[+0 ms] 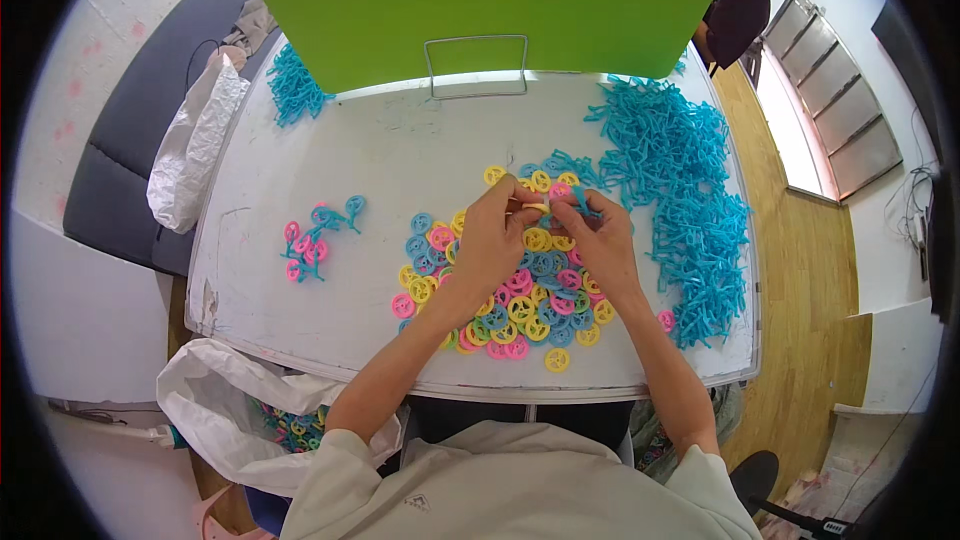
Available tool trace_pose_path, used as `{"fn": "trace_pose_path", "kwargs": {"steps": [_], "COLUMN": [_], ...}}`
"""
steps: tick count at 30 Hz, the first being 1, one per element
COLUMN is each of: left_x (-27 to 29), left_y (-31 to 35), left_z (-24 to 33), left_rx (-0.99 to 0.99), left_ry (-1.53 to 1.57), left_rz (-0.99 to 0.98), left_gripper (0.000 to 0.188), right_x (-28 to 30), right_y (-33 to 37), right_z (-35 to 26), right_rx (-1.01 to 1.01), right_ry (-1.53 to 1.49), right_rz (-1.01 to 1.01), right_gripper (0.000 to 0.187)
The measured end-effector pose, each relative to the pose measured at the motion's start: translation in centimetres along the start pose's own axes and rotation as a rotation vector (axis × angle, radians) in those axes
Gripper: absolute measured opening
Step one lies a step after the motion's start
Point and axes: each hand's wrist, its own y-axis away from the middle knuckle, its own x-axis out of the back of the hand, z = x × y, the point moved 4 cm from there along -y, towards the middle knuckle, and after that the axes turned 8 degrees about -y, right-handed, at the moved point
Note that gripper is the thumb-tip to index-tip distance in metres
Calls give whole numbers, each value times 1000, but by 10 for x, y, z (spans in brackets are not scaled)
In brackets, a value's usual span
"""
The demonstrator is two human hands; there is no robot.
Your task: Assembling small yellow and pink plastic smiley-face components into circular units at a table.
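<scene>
Over a pile of small spoked plastic wheels (520,310) in yellow, pink, blue and green, my two hands meet. My left hand (492,238) is closed, pinching a yellow wheel (537,208) between thumb and fingers. Close beside it, my right hand (606,245) is closed on a teal plastic stick piece (580,199). The fingertips partly hide where the two parts come together, so I cannot tell whether they are joined. To the left on the white table (300,330) lies a small group of teal pieces with pink and blue wheels on them (318,240).
A large heap of teal stick pieces (690,200) covers the table's right side; a smaller one (295,88) lies far left. A green panel (480,10) with a wire handle (476,95) stands at the back. A white sack (215,390) of coloured parts sits lower left. A person (738,10) is far right.
</scene>
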Motion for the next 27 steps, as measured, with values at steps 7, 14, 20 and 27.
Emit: {"fn": "trace_pose_path", "kwargs": {"steps": [7, 14, 20, 27], "left_x": [6, 7, 2, 1], "left_y": [-5, -2, -1, -1], "left_z": [8, 10, 6, 6], "left_rx": [88, 114, 120, 83], "left_ry": [229, 271, 290, 374], "left_rz": [-35, 30, 42, 77], "left_gripper": [24, 23, 23, 23], "right_x": [5, 0, 3, -3], "right_y": [1, 7, 2, 6], "right_z": [-11, -30, -16, -15], "right_rx": [184, 150, 100, -25], "right_ry": [81, 266, 67, -112], "right_rz": [27, 32, 15, 47], "right_gripper": [34, 38, 33, 33]}}
